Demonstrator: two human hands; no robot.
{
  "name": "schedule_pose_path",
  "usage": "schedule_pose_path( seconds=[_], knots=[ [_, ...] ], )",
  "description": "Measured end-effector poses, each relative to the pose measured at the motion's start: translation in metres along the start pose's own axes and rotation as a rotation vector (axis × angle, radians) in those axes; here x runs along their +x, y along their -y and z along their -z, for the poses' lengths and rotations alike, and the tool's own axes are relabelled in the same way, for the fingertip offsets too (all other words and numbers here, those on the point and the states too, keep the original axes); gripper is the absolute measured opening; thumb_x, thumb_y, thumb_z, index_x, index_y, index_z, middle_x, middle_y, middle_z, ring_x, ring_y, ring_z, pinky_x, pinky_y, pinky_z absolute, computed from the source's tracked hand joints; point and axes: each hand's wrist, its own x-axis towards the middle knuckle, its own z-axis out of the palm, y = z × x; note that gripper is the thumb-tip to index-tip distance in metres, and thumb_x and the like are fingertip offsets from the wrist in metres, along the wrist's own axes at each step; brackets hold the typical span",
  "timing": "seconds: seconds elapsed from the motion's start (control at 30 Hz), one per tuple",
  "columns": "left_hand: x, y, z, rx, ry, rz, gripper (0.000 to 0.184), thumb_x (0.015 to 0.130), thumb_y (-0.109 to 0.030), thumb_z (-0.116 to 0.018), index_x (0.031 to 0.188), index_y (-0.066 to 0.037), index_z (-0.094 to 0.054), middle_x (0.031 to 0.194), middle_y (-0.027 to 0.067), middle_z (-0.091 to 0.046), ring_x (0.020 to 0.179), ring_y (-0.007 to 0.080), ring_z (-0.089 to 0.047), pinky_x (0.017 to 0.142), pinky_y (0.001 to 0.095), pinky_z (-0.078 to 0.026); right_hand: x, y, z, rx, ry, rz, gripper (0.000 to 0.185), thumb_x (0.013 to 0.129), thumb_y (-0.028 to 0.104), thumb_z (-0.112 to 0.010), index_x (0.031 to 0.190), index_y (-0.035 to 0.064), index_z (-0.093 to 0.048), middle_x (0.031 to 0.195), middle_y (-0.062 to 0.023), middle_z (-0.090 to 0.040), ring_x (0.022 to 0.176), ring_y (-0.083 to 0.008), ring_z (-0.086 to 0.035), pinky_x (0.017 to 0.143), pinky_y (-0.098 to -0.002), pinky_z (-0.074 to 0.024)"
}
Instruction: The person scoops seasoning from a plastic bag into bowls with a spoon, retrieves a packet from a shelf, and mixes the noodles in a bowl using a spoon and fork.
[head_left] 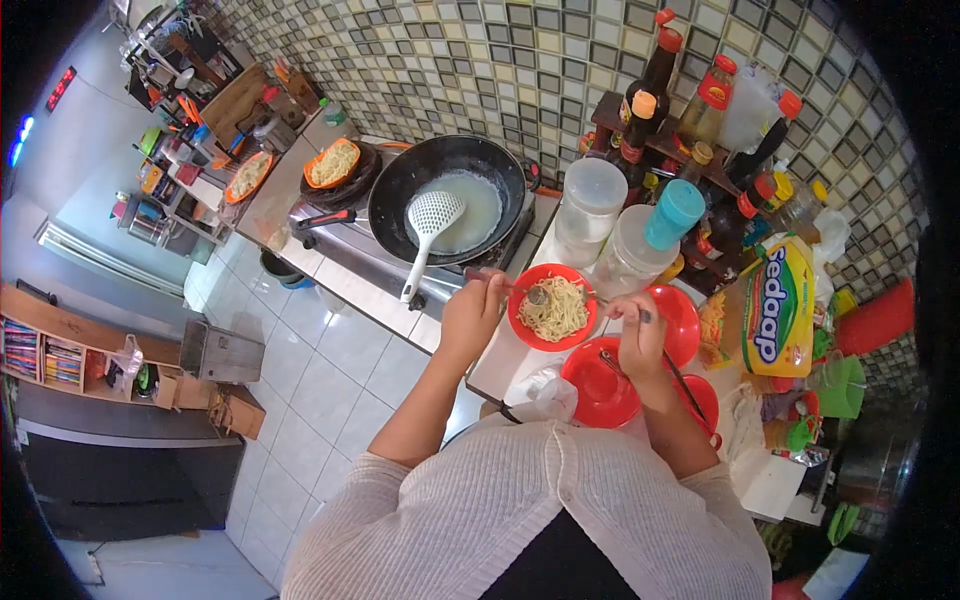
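A red bowl [516,327] of pale noodles [555,314] stands on the counter in front of me. My left hand [480,305], at the bowl's left side, is closed on a spoon [537,295] whose head rests in the noodles. To the right of the bowl, my right hand [641,330] is closed around a thin metal utensil [597,297] reaching into the noodles; its tip is too small to tell. Below that hand sits another red bowl [590,400] with cutlery in it. A further red bowl [683,325] lies just behind the hand.
On the stove a black wok [385,215] holds cloudy liquid and a white slotted ladle [436,215]. Orange plates [312,180] of noodles stand left. Clear jars [590,205], a sauce bottle [712,95] and a yellow Sedaap pouch [780,310] crowd the back and right.
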Motion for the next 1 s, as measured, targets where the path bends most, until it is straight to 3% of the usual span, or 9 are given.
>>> schedule_pose_path(
  seconds=[0.17, 0.27, 0.33, 0.37, 0.43, 0.53, 0.63, 0.77, 1.0],
  knots=[
    [0.002, 0.015, -0.007, -0.109, 0.002, 0.015, 0.039, 0.102, -0.030, -0.040, 0.094, -0.001, -0.063, 0.085, 0.0107, -0.069, 0.076, 0.0233, -0.066, 0.071, 0.0339, -0.049, -0.016, -0.014, -0.005, -0.022, 0.074, -0.055, 0.031, 0.101, 0.023, -0.041, 0.088, -0.0010, -0.056, 0.080, -0.0140, -0.059, 0.073, -0.0258, -0.061, 0.068, -0.0349, -0.0479],
    [0.006, 0.039, -0.022, -0.285, 0.063, 0.161, 0.039, 0.103, -0.036, -0.039, 0.099, -0.004, -0.062, 0.089, 0.0062, -0.069, 0.076, 0.0161, -0.065, 0.070, 0.0291, -0.048, -0.020, -0.001, -0.016, 0.010, 0.069, -0.024, 0.032, 0.101, 0.025, -0.041, 0.088, -0.0009, -0.056, 0.079, -0.0145, -0.059, 0.072, -0.0268, -0.060, 0.068, -0.0358, -0.0473],
    [0.009, 0.056, -0.041, -0.746, 0.069, 0.139, 0.039, 0.102, -0.042, -0.038, 0.109, -0.009, -0.057, 0.100, 0.0037, -0.067, 0.083, 0.0123, -0.063, 0.071, 0.0275, -0.047, -0.021, 0.005, -0.020, 0.011, 0.140, -0.077, 0.029, 0.099, 0.023, -0.044, 0.087, 0.0000, -0.057, 0.081, -0.0154, -0.060, 0.074, -0.0303, -0.060, 0.070, -0.0380, -0.0474],
    [0.008, 0.059, -0.046, -0.747, 0.070, 0.138, 0.039, 0.102, -0.042, -0.038, 0.109, -0.009, -0.057, 0.100, 0.0037, -0.067, 0.083, 0.0123, -0.063, 0.071, 0.0275, -0.047, -0.022, 0.004, -0.022, 0.009, 0.139, -0.078, 0.029, 0.099, 0.023, -0.044, 0.087, 0.0000, -0.057, 0.081, -0.0154, -0.060, 0.074, -0.0303, -0.060, 0.070, -0.0380, -0.0474],
    [0.005, 0.048, -0.049, -0.884, 0.111, 0.393, 0.038, 0.102, -0.044, -0.038, 0.114, -0.012, -0.053, 0.109, 0.0038, -0.065, 0.089, 0.0134, -0.062, 0.072, 0.0286, -0.047, -0.024, -0.001, -0.026, -0.079, 0.257, 0.008, 0.026, 0.097, 0.021, -0.047, 0.086, 0.0002, -0.057, 0.084, -0.0161, -0.062, 0.078, -0.0337, -0.060, 0.071, -0.0402, -0.0476],
    [0.004, 0.029, -0.046, -0.895, 0.087, 0.416, 0.037, 0.102, -0.043, -0.037, 0.113, -0.011, -0.053, 0.106, 0.0044, -0.066, 0.084, 0.0121, -0.061, 0.072, 0.0271, -0.048, -0.027, -0.001, -0.031, -0.135, 0.460, 0.111, 0.017, 0.093, 0.015, -0.052, 0.090, 0.0003, -0.059, 0.090, -0.0158, -0.064, 0.085, -0.0353, -0.061, 0.076, -0.0411, -0.0488],
    [0.006, 0.030, -0.044, -0.889, 0.111, 0.414, 0.038, 0.102, -0.044, -0.037, 0.113, -0.012, -0.054, 0.107, 0.0049, -0.066, 0.087, 0.0123, -0.062, 0.072, 0.0278, -0.048, -0.023, 0.005, -0.025, -0.099, 0.507, 0.152, 0.012, 0.089, 0.010, -0.056, 0.093, 0.0007, -0.062, 0.093, -0.0149, -0.064, 0.090, -0.0321, -0.063, 0.081, -0.0386, -0.0498],
    [0.004, 0.037, -0.036, -0.933, 0.099, 0.443, 0.037, 0.102, -0.043, -0.037, 0.113, -0.012, -0.054, 0.107, 0.0047, -0.066, 0.089, 0.0123, -0.062, 0.072, 0.0273, -0.046, -0.009, 0.003, 0.011, -0.073, 0.243, 0.011, 0.011, 0.087, 0.003, -0.055, 0.091, -0.0001, -0.065, 0.094, -0.0132, -0.065, 0.090, -0.0258, -0.064, 0.081, -0.0340, -0.0509],
    [0.001, 0.051, -0.019, -0.771, 0.080, 0.331, 0.041, 0.102, -0.046, -0.037, 0.112, -0.011, -0.054, 0.105, 0.0071, -0.067, 0.087, 0.0150, -0.065, 0.076, 0.0273, -0.045, -0.010, -0.003, 0.034, -0.187, 0.150, -0.020, 0.013, 0.090, 0.005, -0.054, 0.090, -0.0020, -0.065, 0.093, -0.0146, -0.065, 0.087, -0.0282, -0.065, 0.078, -0.0351, -0.0514]
  ],
)
